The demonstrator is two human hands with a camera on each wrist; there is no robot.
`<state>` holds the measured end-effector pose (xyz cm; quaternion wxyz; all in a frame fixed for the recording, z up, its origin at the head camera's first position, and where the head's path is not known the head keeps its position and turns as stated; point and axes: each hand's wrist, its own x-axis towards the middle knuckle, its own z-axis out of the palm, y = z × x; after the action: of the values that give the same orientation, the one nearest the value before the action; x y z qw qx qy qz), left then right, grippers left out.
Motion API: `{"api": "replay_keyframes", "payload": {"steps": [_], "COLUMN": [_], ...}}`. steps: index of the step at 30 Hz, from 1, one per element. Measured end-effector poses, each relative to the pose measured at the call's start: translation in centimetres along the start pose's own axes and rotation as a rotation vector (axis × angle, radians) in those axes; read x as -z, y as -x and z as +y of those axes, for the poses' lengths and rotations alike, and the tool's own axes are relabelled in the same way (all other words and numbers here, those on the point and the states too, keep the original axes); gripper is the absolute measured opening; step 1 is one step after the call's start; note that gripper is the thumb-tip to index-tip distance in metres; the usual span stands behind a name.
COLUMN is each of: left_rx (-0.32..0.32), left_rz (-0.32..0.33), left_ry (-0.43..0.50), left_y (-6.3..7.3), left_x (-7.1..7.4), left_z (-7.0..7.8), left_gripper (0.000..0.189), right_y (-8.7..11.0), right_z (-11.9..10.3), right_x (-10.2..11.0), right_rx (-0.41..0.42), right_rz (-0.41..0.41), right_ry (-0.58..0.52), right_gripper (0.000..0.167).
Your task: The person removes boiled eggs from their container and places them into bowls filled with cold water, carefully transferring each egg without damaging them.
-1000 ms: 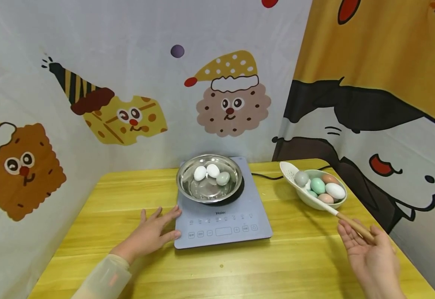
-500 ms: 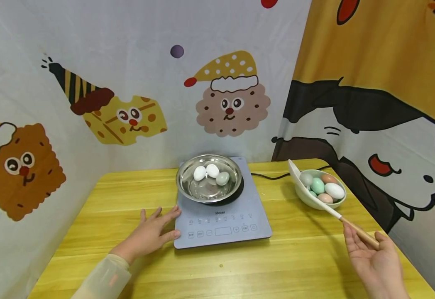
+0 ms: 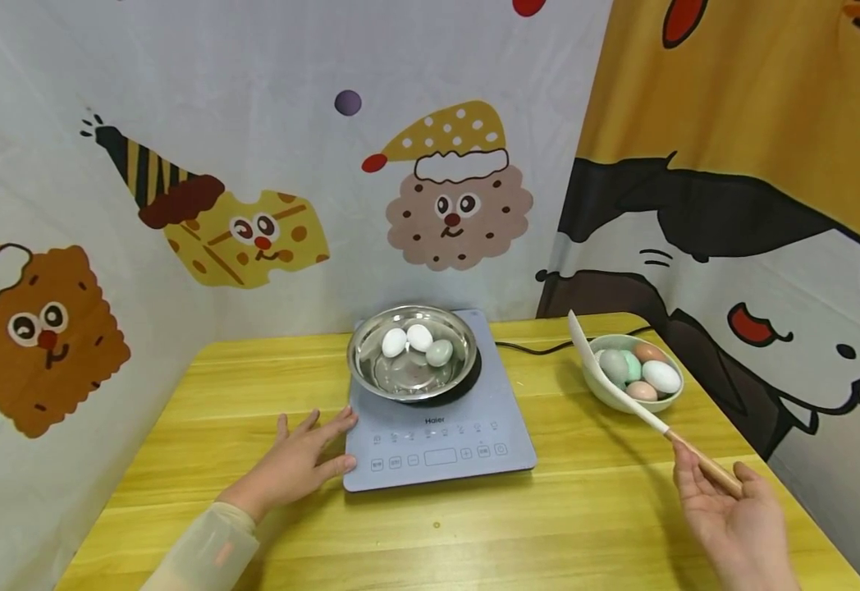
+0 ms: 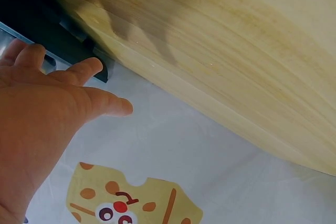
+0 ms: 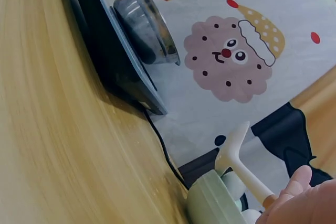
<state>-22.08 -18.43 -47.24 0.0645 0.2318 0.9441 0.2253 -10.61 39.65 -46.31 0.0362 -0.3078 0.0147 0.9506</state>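
My right hand [image 3: 736, 513] grips the wooden handle of a white slotted spoon [image 3: 596, 371] at the right. Its head is tilted on edge against the left side of a pale green bowl [image 3: 610, 401] of mixed-colour eggs. A grey-green egg [image 3: 612, 366] lies just beside the spoon's head, at the bowl's left. With fingers spread, my left hand [image 3: 290, 464] touches the left edge of a blue-grey induction cooker [image 3: 441, 439]. On the cooker stands a steel basin [image 3: 409, 389] holding two white eggs [image 3: 395, 342] and one greenish egg [image 3: 440, 353].
A black power cord [image 3: 537, 351] runs behind the bowl from the cooker. Everything stands on a yellow wood-grain table [image 3: 430, 542]. Printed cartoon curtains [image 3: 275, 98] hang close along its back and sides.
The slotted spoon has shifted right and tipped onto its edge, and the grey-green egg has rolled off it into the bowl. My left hand stays in place.
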Motion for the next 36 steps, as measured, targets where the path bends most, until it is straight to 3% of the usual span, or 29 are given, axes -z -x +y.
{"api": "replay_keyframes", "payload": {"steps": [6,10,13,17,21,24,28,31,33,36], "left_rx": [0.011,0.016,0.014,0.01,0.006,0.001,0.001,0.002,0.002,0.004], "left_rz": [0.003,-0.003,-0.005,-0.004,-0.005,-0.005,-0.005,-0.008,-0.012,-0.016], "left_ry": [0.009,0.008,0.007,0.002,-0.002,-0.006,-0.009,-0.004,-0.005,-0.01], "left_y": [0.3,0.3,0.3,0.3,0.2,0.1,0.1,0.0,0.0,0.0], "left_x": [0.0,0.0,0.0,0.1,0.2,0.2,0.1,-0.1,-0.1,0.0], "left_z": [-0.2,-0.3,-0.4,-0.4,-0.4,-0.3,-0.4,-0.5,-0.6,-0.8], "left_gripper": [0.072,0.073,0.073,0.073,0.072,0.073,0.073,0.072,0.072,0.073], "right_y": [0.0,0.6,1.2,1.9,1.5,0.3,-1.6,-2.5,-2.7,-2.6], "right_z": [1.1,2.8,5.2,9.6,13.7,16.1,19.3,21.1,21.8,22.3], "right_x": [-1.4,-2.7,-4.2,-6.8,-8.8,-9.6,-10.2,-10.3,-10.2,-10.2], "right_rx": [0.058,0.159,0.315,0.618,0.892,1.084,1.398,1.553,1.618,1.615], "right_rz": [-0.066,-0.242,-0.465,-0.761,-1.069,-1.209,-1.269,-1.325,-1.348,-1.369], "right_ry": [0.12,0.278,0.45,0.797,1.117,1.37,1.674,1.81,1.874,1.929], "right_gripper": [0.05,0.041,0.035,0.039,0.035,0.035,0.036,0.035,0.038,0.04]}}
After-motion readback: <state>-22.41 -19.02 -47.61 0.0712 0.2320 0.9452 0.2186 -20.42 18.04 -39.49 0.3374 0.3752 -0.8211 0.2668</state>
